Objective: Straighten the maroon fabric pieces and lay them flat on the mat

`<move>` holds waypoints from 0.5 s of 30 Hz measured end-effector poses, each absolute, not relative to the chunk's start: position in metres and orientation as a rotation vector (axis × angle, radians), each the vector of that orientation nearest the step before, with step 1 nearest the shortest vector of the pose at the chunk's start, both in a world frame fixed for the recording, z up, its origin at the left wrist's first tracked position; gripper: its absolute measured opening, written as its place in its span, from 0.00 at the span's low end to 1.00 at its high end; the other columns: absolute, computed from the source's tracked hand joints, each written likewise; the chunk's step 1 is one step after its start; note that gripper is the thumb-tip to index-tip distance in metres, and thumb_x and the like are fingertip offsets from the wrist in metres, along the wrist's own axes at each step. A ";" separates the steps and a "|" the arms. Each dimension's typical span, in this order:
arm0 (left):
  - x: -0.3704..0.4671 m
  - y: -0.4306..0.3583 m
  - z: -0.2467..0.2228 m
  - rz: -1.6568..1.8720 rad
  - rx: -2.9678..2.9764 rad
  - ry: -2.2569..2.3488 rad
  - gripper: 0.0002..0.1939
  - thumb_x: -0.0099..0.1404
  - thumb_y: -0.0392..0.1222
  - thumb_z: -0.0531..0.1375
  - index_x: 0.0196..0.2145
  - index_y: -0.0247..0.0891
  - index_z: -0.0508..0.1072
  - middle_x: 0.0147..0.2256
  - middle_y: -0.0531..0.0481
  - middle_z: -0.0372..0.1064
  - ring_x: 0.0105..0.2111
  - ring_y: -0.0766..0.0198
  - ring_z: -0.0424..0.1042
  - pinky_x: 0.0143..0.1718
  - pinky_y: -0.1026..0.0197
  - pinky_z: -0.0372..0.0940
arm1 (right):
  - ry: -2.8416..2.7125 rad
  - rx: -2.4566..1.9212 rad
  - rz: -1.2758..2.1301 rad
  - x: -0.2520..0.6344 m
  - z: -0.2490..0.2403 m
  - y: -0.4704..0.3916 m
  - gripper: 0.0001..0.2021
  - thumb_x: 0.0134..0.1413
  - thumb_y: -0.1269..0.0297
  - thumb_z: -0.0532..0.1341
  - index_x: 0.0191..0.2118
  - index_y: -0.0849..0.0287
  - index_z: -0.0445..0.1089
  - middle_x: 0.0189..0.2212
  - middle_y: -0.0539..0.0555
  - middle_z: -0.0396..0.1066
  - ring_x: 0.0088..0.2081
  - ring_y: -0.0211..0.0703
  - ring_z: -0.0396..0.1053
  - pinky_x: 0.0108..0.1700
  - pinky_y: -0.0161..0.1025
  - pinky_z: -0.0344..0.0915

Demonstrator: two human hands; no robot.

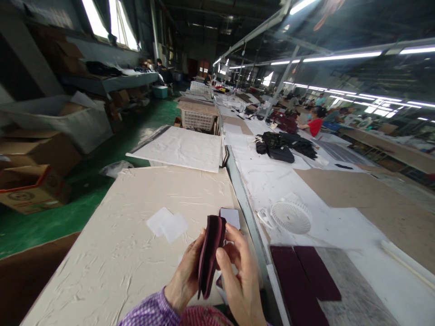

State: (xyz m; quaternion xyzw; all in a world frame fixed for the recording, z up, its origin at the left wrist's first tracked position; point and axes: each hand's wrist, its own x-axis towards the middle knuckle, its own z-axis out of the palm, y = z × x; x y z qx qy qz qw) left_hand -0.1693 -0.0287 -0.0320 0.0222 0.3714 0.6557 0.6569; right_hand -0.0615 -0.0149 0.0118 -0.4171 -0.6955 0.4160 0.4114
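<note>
Fabric piece: dark maroon fabric piece (210,253) is standing nearly upright on edge between the two hands, just above the near end of the cream work board (112,253).
Left hand: left hand (185,276) is grasping the fabric piece from its left side, thumb lying along the cloth, fingers hidden behind it.
Right hand: right hand (239,276) is closing on the fabric piece from its right side, thumb pressing the cloth, fingers curling at its upper edge.
Sleeves: purple checked sleeve (151,312) is showing at the left wrist.
White card: small white card (230,216) is lying just behind the fabric piece.
White patches: two thin white patches (167,224) are lying flat on the work board, to the left of the fabric piece and apart from it.
Maroon panels: flat maroon panels (306,276) are lying to the right of the fabric piece, across the metal rail (244,199).
Fan: small white fan (290,216) is lying beyond those panels, right of the fabric piece.
Black garments: heap of black garments (283,146) is lying far behind the fabric piece.
Co-worker: person in red (314,124) is sitting well beyond that heap.
</note>
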 end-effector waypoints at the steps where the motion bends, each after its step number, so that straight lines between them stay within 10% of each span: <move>1: -0.170 -0.028 -0.033 1.485 0.051 0.842 0.21 0.53 0.53 0.65 0.36 0.32 0.76 0.25 0.44 0.73 0.21 0.61 0.69 0.23 0.59 0.63 | -1.787 -1.035 1.003 -0.061 0.013 -0.014 0.18 0.60 0.61 0.55 0.56 0.52 0.60 0.51 0.58 0.66 0.43 0.45 0.71 0.41 0.41 0.73; 11: -0.186 -0.022 -0.067 1.806 0.130 1.185 0.13 0.53 0.50 0.66 0.29 0.38 0.72 0.25 0.59 0.69 0.26 0.72 0.63 0.29 0.71 0.59 | -2.095 -1.237 0.525 -0.064 -0.012 0.005 0.07 0.52 0.59 0.63 0.33 0.57 0.69 0.40 0.57 0.70 0.39 0.49 0.70 0.38 0.43 0.69; 15: -0.191 -0.027 -0.081 1.701 0.122 1.133 0.16 0.52 0.49 0.67 0.34 0.37 0.75 0.29 0.54 0.73 0.29 0.69 0.67 0.32 0.69 0.62 | -2.025 -1.174 0.511 -0.065 -0.046 0.014 0.11 0.61 0.63 0.55 0.30 0.58 0.69 0.54 0.62 0.62 0.48 0.48 0.68 0.48 0.45 0.68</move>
